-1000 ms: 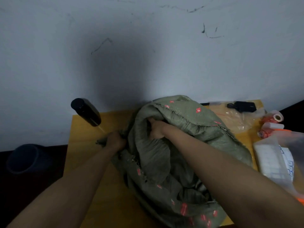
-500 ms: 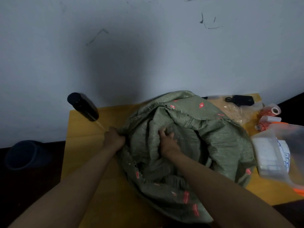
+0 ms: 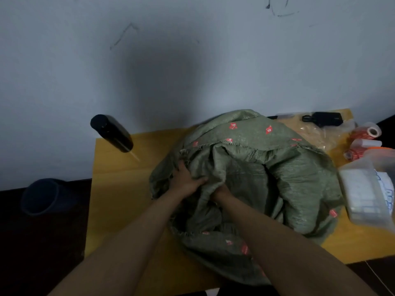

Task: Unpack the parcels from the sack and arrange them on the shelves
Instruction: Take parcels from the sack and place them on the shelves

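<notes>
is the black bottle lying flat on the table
No, the black bottle stands upright near the far left corner of the table, left of the sack.

Both hands [image 3: 184, 180] on green sack [image 3: 277, 171]

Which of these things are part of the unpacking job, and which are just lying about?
Part of the job:
- sack, green, on the table
- left hand, gripping the sack's cloth
- right hand, partly hidden in the folds

Lying about:
- black bottle
- dark bin on the floor
- black gadget
- tape rolls
- clear bag with white contents
</notes>
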